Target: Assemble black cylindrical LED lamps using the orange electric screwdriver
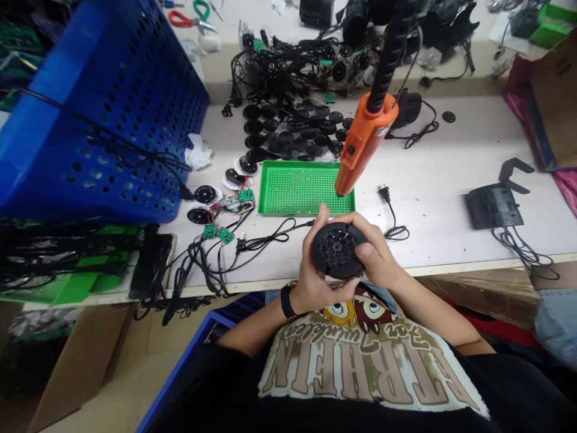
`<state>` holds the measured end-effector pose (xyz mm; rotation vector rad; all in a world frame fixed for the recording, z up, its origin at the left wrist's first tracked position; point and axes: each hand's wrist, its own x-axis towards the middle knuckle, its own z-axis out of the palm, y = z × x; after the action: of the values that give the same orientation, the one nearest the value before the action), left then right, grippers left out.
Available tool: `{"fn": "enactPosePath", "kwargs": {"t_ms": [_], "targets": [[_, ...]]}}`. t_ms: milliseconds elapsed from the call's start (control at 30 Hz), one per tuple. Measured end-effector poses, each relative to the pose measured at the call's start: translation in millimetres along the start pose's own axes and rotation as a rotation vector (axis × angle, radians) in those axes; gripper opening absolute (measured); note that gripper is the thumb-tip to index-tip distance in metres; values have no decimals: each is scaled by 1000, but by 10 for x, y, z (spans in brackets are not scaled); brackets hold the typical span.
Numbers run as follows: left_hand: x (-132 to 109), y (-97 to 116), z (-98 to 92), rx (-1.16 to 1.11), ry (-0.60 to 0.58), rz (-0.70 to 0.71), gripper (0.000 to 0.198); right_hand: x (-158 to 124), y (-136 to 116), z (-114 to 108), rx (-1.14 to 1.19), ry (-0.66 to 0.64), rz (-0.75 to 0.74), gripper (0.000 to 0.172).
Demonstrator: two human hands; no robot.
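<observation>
Between both hands, just over the table's front edge, I hold a round black housing with a honeycomb grille [339, 250] turned up towards me. My left hand [315, 282] wraps its left and lower side, thumb underneath. My right hand [377, 252] grips the right side, its thumb pressed on the rim. A black power cord [274, 236] runs left from near the housing. Just beyond my hands lies a green perforated tray [265, 191] with small metal screws in it. An orange electric screwdriver [364, 141] hangs over the tray's right end.
A blue perforated basket [135, 102] stands at the left. Nearby lie green circuit boards [225, 234] with wires. Black discs [288, 144] and tangled cords [288, 66] fill the back. At the right are a black device with a bracket [493, 205] and a cardboard box [556, 102].
</observation>
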<state>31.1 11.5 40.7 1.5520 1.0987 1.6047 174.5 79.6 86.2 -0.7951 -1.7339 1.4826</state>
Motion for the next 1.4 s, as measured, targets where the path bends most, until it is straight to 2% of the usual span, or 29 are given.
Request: {"fn": "enactPosePath", "kwargs": {"t_ms": [100,200,300,433,567,633,800,967,1133,1267,1333,1400], "targets": [[-10,-18,-7,32,-31,-4,115,-32,8,-1,-7,26,-4,65],[19,-43,-38,19,-85,12,122,-86,54,13,-13,88,-4,64],[52,-52,-53,-31,-121,-22,121,-101,97,49,-10,142,41,66],[36,-71,-34,-68,-12,-62,114,-57,106,99,7,212,98,71],[0,-85,-24,128,105,-35,99,-33,95,130,4,189,84,69],[1,-61,-33,204,104,-8,93,-30,99,145,52,176,82,63],[29,8,-53,354,105,90,91,-11,87,202,21,267,49,60],[15,-24,-26,337,141,161,89,-12,65,241,2,320,14,59],[-22,-37,7,328,148,107,92,-30,128,225,-48,353,22,70],[-31,-61,23,289,145,25,89,29,176,203,-2,333,61,66],[-21,-96,28,223,172,-40,86,99,203,197,34,323,123,69],[14,-135,25,118,240,-167,82,174,242,186,111,291,228,79]]}}
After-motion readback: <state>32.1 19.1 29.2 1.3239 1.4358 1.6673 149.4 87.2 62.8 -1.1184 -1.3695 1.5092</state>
